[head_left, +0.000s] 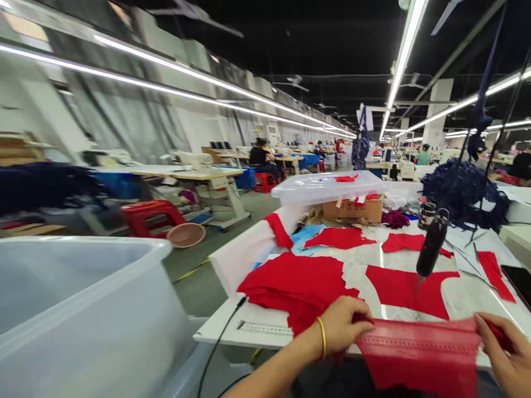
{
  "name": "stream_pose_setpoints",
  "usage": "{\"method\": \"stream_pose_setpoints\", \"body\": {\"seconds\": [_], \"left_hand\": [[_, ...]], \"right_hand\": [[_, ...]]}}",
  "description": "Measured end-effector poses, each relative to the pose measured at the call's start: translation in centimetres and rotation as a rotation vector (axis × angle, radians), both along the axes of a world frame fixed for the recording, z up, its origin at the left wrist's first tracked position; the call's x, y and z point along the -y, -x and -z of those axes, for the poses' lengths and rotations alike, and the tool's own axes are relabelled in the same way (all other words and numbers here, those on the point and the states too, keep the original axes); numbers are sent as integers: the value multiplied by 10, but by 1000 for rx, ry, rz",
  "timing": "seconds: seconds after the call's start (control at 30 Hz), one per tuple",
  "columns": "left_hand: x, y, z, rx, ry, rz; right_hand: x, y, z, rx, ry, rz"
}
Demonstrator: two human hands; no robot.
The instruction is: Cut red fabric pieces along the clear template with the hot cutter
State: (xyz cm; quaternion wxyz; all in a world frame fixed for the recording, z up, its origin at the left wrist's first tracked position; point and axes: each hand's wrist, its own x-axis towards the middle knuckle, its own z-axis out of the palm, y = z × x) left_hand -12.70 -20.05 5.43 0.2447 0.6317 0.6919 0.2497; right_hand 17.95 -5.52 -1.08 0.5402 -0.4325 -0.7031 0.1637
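Red cloth (418,356): nearest me, low on the right, stretched between the two hands; its lower edge runs out of my view.
Pale bin (103,309): near left, cut off; I can't see its bottom.
Ruler (263,328): right end hidden under the red stack (301,276).
Left hand (346,326): pinching the cloth's left end, some fingertips hidden.
Hanging tool (432,243): beyond the cloth, tip blurred to me.
Right hand (504,342): pinching the cloth's right end, partly cut off.
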Motion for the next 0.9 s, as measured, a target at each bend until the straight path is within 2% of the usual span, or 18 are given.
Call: {"method": "stream_pose_setpoints", "body": {"seconds": [0.17, 0.37, 0.57, 0.9], "left_hand": [[-51, 27, 7, -195, 59, 10], [-91, 34, 8, -379, 59, 45], [-109, 34, 11, -458, 80, 90], [-122, 43, 6, -497, 105, 51]], "right_hand": [[-28, 19, -23, 202, 131, -99], [-59, 28, -27, 362, 207, -14], [-82, 30, -27, 514, 308, -12], [-111, 51, -37, 679, 362, -14]]}}
